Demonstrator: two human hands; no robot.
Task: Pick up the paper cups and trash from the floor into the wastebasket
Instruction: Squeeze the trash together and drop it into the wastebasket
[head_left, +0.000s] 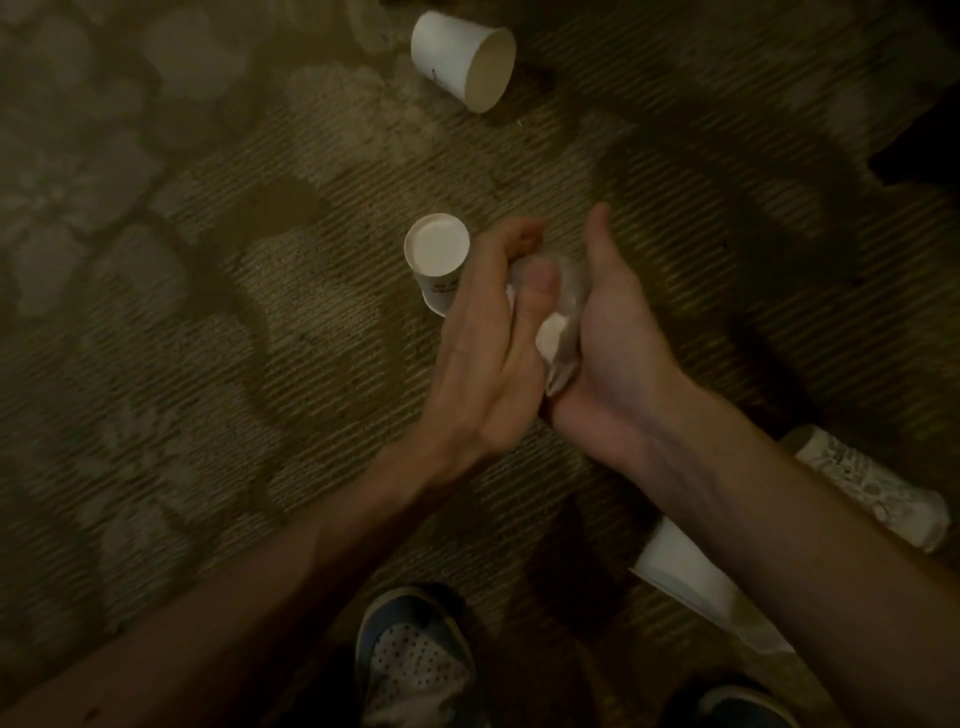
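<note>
Fingers of the left hand (483, 332) and right hand (613, 332) close round a crumpled whitish wad of paper trash (553, 332), squeezed between the palms, probably to compact it for carrying. An upturned white paper cup (436, 254) stands just left of them. A tipped white paper cup (462, 60) lies beyond that cup. A patterned paper wrapper (872, 488) and a white sheet (691, 577) lie nearer, rightward, partly under the right forearm. No wastebasket shows.

Flowery carpet (208, 364), with an upside-down cup (436, 260) standing on it. A tipped cup (462, 60) lies farther out beyond it; nearer, off to its right, are a patterned roll (872, 488) and white paper (691, 582).
</note>
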